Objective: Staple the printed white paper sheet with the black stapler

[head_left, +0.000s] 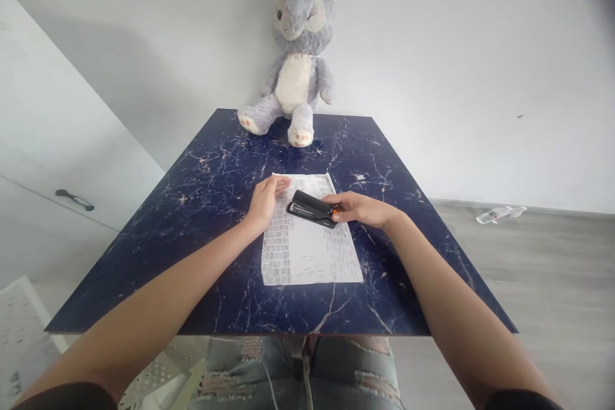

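A white sheet of paper [307, 262] lies on the dark blue marble-patterned table, covered with rows of short dark marks that look like staples, densest along its left side. My left hand [266, 200] rests at the sheet's upper left edge, fingers stretched out flat on it. Above the upper middle of the paper, a black stapler [312, 207] points left, its jaws apart. My right hand [358, 209] grips the stapler's rear end, where a bit of orange shows. Whether the stapler touches the paper I cannot tell.
A large grey plush rabbit [300, 80] sits at the table's far edge against the wall. A small white scrap [360, 177] lies right of the paper. A white cabinet with a black handle [74, 199] stands left. Clear plastic packaging [500, 214] is on the floor at right.
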Tool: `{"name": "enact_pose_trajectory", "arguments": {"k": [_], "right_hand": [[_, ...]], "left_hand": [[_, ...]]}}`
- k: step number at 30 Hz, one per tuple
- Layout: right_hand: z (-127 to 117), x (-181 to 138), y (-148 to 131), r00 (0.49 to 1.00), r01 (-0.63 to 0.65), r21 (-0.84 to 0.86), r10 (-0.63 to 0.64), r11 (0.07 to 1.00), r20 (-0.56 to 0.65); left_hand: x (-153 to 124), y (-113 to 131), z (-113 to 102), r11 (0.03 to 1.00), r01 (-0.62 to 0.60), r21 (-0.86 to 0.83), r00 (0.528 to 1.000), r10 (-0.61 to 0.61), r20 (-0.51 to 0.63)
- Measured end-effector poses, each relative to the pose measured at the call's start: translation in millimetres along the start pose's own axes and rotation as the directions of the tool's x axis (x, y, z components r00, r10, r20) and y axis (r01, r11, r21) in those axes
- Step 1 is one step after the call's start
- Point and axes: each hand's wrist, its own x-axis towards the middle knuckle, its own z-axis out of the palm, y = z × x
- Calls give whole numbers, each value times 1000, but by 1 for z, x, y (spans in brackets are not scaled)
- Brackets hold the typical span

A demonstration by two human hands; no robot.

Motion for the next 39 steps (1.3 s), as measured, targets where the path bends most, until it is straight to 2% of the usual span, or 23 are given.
{"name": "enact_pose_trajectory", "arguments": {"k": [6,29,33,37,39], "right_hand": [[4,4,4,995,-78,109,84,991,-52],[2,5,8,997,-51,82,56,995,-58],[9,7,6,996,-21,-52,17,998,-85],[23,19,4,960,-64,-393,-51,917,-276],[27,20,2,948,-107,-455,-47,884,-315]], "left_hand": [[1,3,1,1000,27,-1,1000,-27,-1],[-1,2,0,999,0,44,998,-2,66],[-1,2,0,997,-3,77,996,-4,91],[0,3,-2,995,-45,87,996,38,77],[3,3,-6,991,-96,92,995,96,9]]}}
